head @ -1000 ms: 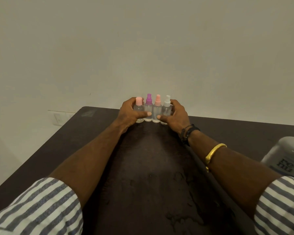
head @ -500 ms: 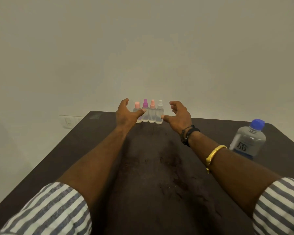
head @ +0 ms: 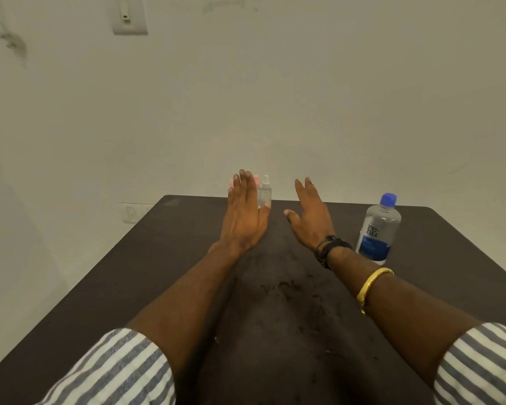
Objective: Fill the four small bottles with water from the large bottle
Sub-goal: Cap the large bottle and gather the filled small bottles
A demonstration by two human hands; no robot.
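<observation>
The small spray bottles stand in a row at the far edge of the dark table (head: pixel 135 276). The rightmost one, clear with a white cap (head: pixel 265 192), shows fully. My left hand (head: pixel 246 213) is raised in front of the row with straight fingers and hides most of the others; only bits of pink caps (head: pixel 231 182) peek out. My right hand (head: pixel 310 217) hovers to the right of the row, fingers straight, holding nothing. The large water bottle (head: pixel 379 228), clear with a blue cap and blue label, stands upright at the right, beyond my right wrist.
A pale wall rises right behind the table's far edge. A wall socket (head: pixel 132 213) sits low at the left and a switch plate (head: pixel 129 14) high up. The tabletop centre shows scuffed, dull patches.
Both hands have let go of the row of small bottles, drawn back toward me and flattened out. The camera has tilted up, bringing the large bottle fully into view.
</observation>
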